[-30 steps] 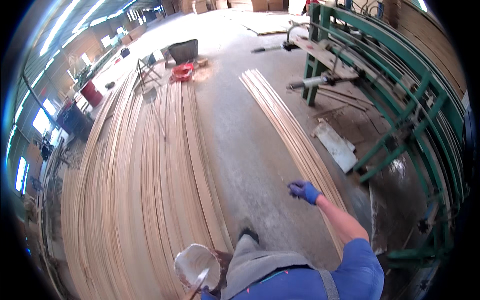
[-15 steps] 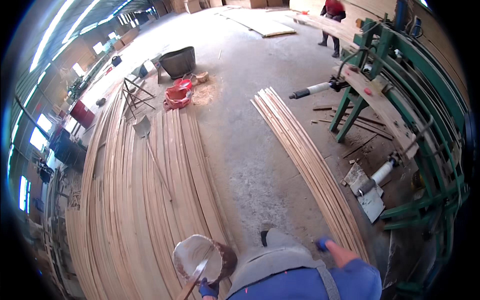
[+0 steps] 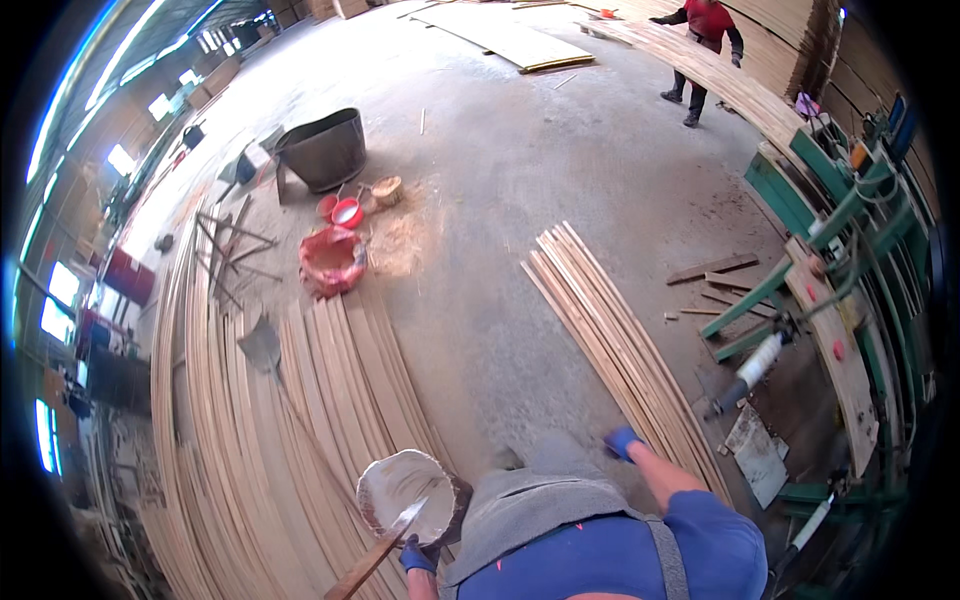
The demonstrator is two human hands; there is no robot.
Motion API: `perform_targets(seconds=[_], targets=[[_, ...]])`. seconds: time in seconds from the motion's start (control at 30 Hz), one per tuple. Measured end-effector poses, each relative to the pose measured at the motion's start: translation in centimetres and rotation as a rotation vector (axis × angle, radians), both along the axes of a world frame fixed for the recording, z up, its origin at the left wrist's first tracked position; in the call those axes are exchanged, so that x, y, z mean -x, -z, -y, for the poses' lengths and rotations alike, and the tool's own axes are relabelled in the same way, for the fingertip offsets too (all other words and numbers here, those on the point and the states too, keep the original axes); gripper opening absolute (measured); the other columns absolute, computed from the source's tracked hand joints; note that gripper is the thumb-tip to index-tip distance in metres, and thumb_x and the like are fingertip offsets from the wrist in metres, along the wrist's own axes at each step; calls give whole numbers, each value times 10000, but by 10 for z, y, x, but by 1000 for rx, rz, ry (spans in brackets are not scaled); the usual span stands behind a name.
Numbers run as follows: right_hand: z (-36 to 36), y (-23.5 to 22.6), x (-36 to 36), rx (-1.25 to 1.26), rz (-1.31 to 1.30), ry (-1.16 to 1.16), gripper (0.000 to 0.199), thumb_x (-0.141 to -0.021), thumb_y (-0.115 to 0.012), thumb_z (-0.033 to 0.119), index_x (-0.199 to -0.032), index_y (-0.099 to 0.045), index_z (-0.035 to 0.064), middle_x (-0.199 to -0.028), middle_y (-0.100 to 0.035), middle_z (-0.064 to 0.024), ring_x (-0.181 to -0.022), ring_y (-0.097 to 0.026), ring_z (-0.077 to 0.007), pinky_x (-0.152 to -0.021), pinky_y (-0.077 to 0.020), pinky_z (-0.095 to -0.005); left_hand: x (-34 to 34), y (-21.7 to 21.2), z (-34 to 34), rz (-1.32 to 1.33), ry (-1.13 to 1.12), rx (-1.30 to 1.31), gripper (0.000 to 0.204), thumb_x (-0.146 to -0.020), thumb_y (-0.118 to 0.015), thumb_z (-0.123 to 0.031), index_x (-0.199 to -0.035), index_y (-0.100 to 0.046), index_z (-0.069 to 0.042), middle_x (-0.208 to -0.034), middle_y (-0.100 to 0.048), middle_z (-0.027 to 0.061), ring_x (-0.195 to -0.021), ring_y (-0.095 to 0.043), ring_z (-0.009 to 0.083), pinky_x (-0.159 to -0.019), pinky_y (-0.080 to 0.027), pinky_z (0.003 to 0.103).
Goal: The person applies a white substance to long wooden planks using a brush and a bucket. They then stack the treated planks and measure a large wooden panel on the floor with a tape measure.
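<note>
At the lower middle hangs a round bucket (image 3: 382,482) with a pale paste inside and crusted outer walls. My left hand (image 3: 416,555), in a blue glove, is closed on the bucket's near rim. A wide brush (image 3: 366,568) with a wooden handle leans over that rim beside my fingers, its pale end inside the bucket. My right hand (image 3: 622,442), also blue-gloved, is held out over the left edge of a bundle of long wooden strips (image 3: 625,360). Its fingers look loosely apart with nothing in them, though they show small.
Long boards (image 3: 345,370) cover the floor at left, with a shovel (image 3: 262,350) on them. Beyond stand a red sack-like container (image 3: 332,262), a red bowl (image 3: 346,213) and a dark tub (image 3: 325,152). A green machine frame (image 3: 840,225) stands right; a co-worker (image 3: 708,28) handles a long panel (image 3: 715,75).
My view has shifted, so the machine sits farther right and the co-worker shows more fully. My right hand has come up and left. The left hand still holds the bucket.
</note>
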State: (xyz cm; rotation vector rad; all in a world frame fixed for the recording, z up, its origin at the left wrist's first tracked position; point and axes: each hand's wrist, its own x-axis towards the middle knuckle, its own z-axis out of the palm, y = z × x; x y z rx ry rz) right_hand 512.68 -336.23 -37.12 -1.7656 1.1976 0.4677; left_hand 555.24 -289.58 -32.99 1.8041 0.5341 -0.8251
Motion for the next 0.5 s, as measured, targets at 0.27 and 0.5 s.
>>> perform_targets(seconds=[0.27,0.5], targets=[[164,3,0,-258,-466,-167,339,-967,-552,334,-1149,-703,92,-1049,-716,-169,-939,-702,-302,-792,-566,-489,-254,7,417,-195,-187,369,397,-912,-609,-218,-1265,-568,-40,-1240,-633,154,-995,-660,336,-786,-568,471],[566,-77,-281,-362,179,1017,318,-979,-577,345,-1108,-677,72,-952,-720,-83,-722,-685,-157,-603,-540,-296,-436,31,804,-325,-144,505,412,-963,-508,-234,-1306,-556,-13,-1239,-641,176,-1073,-642,371,-892,-561,534]])
